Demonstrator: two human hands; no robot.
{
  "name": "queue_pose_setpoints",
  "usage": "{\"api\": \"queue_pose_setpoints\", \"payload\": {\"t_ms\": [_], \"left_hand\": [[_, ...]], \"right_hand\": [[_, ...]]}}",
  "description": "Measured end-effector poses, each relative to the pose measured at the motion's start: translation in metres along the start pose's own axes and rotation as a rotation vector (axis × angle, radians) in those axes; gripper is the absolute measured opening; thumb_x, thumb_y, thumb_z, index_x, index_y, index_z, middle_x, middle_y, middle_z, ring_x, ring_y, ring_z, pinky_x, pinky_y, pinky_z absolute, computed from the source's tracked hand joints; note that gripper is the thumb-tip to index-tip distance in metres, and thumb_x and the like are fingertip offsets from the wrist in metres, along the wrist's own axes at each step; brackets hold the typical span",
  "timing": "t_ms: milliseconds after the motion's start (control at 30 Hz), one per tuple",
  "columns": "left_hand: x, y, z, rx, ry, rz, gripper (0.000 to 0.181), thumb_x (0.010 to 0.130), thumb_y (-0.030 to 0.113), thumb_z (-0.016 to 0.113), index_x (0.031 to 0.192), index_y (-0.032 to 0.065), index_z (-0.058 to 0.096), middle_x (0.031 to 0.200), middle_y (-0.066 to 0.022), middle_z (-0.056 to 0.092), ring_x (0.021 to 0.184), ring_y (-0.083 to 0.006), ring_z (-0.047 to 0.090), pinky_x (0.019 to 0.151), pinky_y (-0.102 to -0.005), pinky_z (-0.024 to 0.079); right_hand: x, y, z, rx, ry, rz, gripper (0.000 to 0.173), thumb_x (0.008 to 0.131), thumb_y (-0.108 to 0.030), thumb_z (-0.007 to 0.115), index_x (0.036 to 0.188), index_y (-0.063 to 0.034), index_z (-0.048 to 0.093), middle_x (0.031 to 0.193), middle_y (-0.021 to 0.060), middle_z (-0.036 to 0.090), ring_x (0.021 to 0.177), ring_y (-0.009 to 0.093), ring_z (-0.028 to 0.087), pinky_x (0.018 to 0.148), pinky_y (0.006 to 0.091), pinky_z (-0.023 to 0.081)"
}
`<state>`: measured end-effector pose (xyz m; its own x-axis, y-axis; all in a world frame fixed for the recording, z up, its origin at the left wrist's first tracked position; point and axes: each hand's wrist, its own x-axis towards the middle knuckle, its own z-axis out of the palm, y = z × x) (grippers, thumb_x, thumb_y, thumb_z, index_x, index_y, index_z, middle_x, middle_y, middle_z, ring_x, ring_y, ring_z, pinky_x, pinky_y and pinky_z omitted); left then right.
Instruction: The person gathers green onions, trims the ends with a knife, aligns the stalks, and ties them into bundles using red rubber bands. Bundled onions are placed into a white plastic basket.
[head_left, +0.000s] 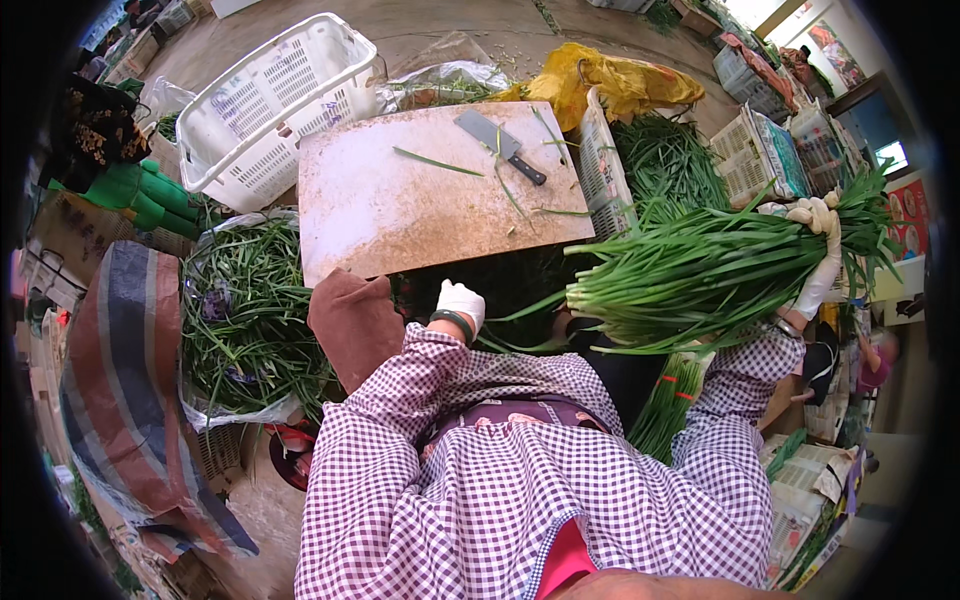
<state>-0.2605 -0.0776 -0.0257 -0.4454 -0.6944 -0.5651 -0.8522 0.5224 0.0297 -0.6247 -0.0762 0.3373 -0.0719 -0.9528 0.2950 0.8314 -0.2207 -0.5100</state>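
In a white glove, my right hand (817, 225) grips a large bunch of garlic chives (697, 270) near its leafy end, with the pale cut stems pointing left. My left hand (459, 301), gloved in white with a dark green bangle at the wrist, is held near my waist below the board's front edge; its fingers look curled, and no object shows in it. On the stained white board (375, 195) lie a cleaver (499, 146) with a black handle and some loose chive leaves (437, 160).
A white plastic crate (277, 109) stands behind the board at left. A sack of loose greens (247, 315) is at left, beside a striped woven sheet (139, 375). More chives (664, 161) and a yellow bag (600, 79) lie behind at right. Banded chives (667, 405) are by my right side.
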Motion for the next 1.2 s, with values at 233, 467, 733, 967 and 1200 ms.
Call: {"api": "queue_pose_setpoints", "payload": {"t_ms": [233, 467, 733, 967, 1200], "left_hand": [[0.007, 0.040, -0.074, -2.107, -0.029, 1.111, 0.099, 0.077, 0.019, 0.082, 0.155, 0.0112, 0.021, 0.152, -0.0087, 0.037, 0.132, -0.0203, 0.043, 0.104, -0.0320, 0.042], [0.016, 0.034, -0.065, -2.316, -0.097, 0.594, 0.021, 0.098, 0.019, 0.058, 0.114, 0.0055, 0.058, 0.082, 0.0050, 0.054, 0.054, -0.0037, 0.039, 0.046, -0.0168, 0.028], [0.069, 0.031, 0.023, -1.686, 0.249, 0.430, 0.047, 0.088, 0.028, 0.072, 0.124, 0.0011, 0.059, 0.094, -0.0024, 0.062, 0.083, -0.0120, 0.056, 0.076, -0.0263, 0.047], [0.068, 0.084, -0.054, -1.959, 0.240, 0.719, 0.113, 0.070, -0.009, 0.079, 0.156, 0.0090, 0.009, 0.142, -0.0102, 0.046, 0.124, -0.0200, 0.049, 0.101, -0.0335, 0.046], [0.072, 0.079, -0.047, -1.932, -0.031, 0.627, 0.033, 0.091, 0.015, 0.067, 0.121, 0.0038, 0.062, 0.090, 0.0012, 0.064, 0.066, -0.0055, 0.050, 0.060, -0.0225, 0.042]], "right_hand": [[0.033, -0.008, -0.066, -0.648, 0.381, -0.128, 0.015, 0.093, -0.013, 0.062, 0.103, -0.0036, 0.059, 0.078, 0.0036, 0.058, 0.082, 0.020, 0.059, 0.083, 0.0362, 0.051], [0.026, -0.053, -0.127, -0.495, 0.472, -0.241, 0.015, 0.098, -0.017, 0.053, 0.104, -0.0054, 0.060, 0.078, 0.0042, 0.059, 0.084, 0.024, 0.060, 0.085, 0.0434, 0.051], [0.035, -0.040, -0.100, -0.469, 0.454, -0.300, 0.012, 0.097, -0.014, 0.056, 0.102, -0.0028, 0.060, 0.078, 0.0047, 0.059, 0.083, 0.026, 0.060, 0.084, 0.0413, 0.051], [0.047, -0.017, -0.103, -0.487, 0.481, -0.247, 0.016, 0.094, -0.017, 0.061, 0.086, -0.0042, 0.063, 0.079, 0.0068, 0.064, 0.083, 0.025, 0.062, 0.085, 0.0395, 0.054], [0.051, -0.017, -0.109, -0.470, 0.515, -0.246, 0.015, 0.093, -0.017, 0.063, 0.086, -0.0035, 0.064, 0.080, 0.0072, 0.066, 0.083, 0.026, 0.063, 0.085, 0.0406, 0.054]]}}
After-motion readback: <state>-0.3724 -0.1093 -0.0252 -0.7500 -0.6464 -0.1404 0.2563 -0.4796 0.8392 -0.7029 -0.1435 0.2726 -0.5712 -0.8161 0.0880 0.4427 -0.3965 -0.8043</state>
